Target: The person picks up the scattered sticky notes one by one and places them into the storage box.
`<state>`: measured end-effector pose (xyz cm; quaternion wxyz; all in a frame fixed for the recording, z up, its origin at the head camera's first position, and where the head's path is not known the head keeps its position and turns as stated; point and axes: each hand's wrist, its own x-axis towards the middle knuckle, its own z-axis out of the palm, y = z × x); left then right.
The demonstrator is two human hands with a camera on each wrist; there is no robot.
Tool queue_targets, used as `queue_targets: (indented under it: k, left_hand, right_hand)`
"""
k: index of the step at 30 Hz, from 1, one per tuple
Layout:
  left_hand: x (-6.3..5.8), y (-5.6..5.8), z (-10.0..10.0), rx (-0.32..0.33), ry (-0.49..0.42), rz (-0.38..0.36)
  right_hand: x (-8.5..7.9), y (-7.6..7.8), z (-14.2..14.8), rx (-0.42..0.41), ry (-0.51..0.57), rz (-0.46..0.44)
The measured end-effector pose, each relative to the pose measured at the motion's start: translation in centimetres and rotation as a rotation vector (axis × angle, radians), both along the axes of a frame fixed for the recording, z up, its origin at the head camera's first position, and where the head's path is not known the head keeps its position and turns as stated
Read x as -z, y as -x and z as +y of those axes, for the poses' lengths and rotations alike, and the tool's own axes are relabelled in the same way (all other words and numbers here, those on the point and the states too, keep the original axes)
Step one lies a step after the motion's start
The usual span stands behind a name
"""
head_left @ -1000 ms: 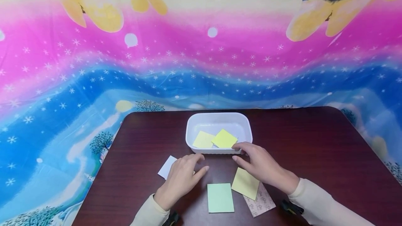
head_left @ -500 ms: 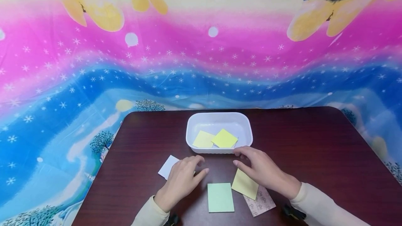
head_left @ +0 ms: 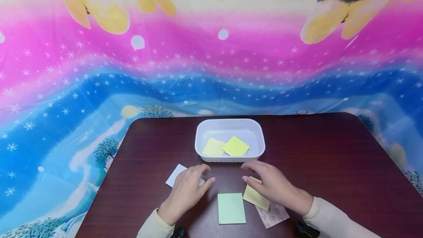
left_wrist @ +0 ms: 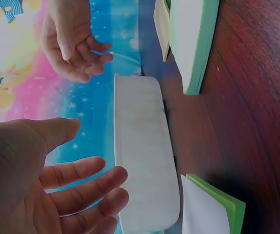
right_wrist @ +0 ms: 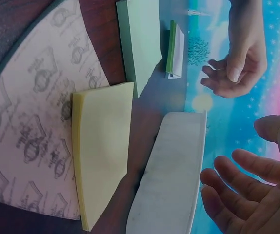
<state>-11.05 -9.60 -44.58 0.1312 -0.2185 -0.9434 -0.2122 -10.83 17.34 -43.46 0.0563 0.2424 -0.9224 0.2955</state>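
My left hand [head_left: 186,188] hovers over a white-topped sticky note pad [head_left: 176,175], fingers loosely bent and holding nothing; in the left wrist view that pad [left_wrist: 206,209] shows a green underside. My right hand [head_left: 275,183] hangs above a pale yellow pad [head_left: 257,197], also holding nothing. The yellow pad partly overlaps a pinkish pad [head_left: 274,216] printed with small figures. A light green pad [head_left: 231,208] lies between the hands, nearer the front. Behind both hands stands a white plastic tub [head_left: 229,159], with a pale yellow pad [head_left: 213,147] and a bright yellow pad [head_left: 236,146] inside.
Everything stands on a dark reddish-brown table [head_left: 314,150]. The tub sits close to its back edge. A patterned cloth backdrop [head_left: 211,54] in pink and blue hangs behind the table.
My right hand has drawn back from the tub's front rim, slightly down and left. My left hand has shifted slightly left. The pads and tub stay in place.
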Motion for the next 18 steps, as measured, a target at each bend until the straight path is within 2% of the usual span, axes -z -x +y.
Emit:
queue_targets:
  k: [7, 12, 18]
  left_hand:
    - [0.0, 0.2, -1.0, -0.043, 0.0, 0.017]
    - [0.0, 0.4, -1.4, -0.046, 0.007, 0.034]
    - [0.0, 0.4, -1.8, -0.065, 0.01, 0.015]
  right_hand:
    - [0.3, -0.1, -0.3, -0.014, -0.006, -0.001]
    - [0.4, -0.1, -0.4, -0.012, -0.022, 0.006]
    - [0.4, -0.1, -0.7, -0.021, -0.028, 0.003]
